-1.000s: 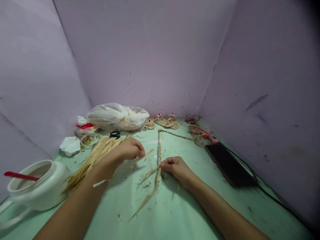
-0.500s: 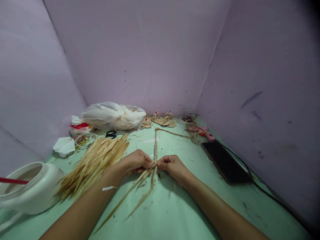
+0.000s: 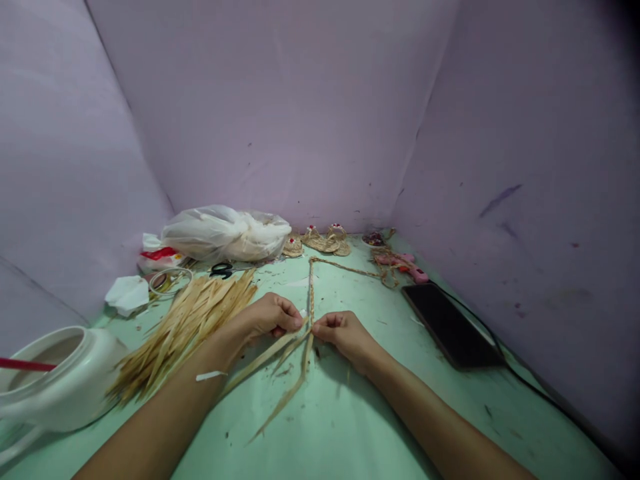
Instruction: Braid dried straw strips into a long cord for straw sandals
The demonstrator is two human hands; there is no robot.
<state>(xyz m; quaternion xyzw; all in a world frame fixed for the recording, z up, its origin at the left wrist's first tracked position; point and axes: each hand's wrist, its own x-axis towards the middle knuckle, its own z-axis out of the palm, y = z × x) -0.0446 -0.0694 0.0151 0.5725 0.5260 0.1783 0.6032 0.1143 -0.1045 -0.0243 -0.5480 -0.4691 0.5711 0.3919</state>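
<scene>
A thin braid of dried plant fibre runs down the middle of the table toward me. Its loose strands fan out at the near end. My left hand pinches one flat strand, drawn off to the left of the braid. With thumb and forefinger, my right hand grips the braid's near end where the strands part. Left of my left forearm lies a bundle of dry fibre strips.
A white pot with a red stick stands at left. Black scissors, a plastic bag and small woven sandals lie toward the back. At right are a dark phone-like slab, a black cable and a pink glue gun.
My left hand has shifted slightly up and left, pulling its strand away from the braid. The right hand keeps its pinch in about the same place.
</scene>
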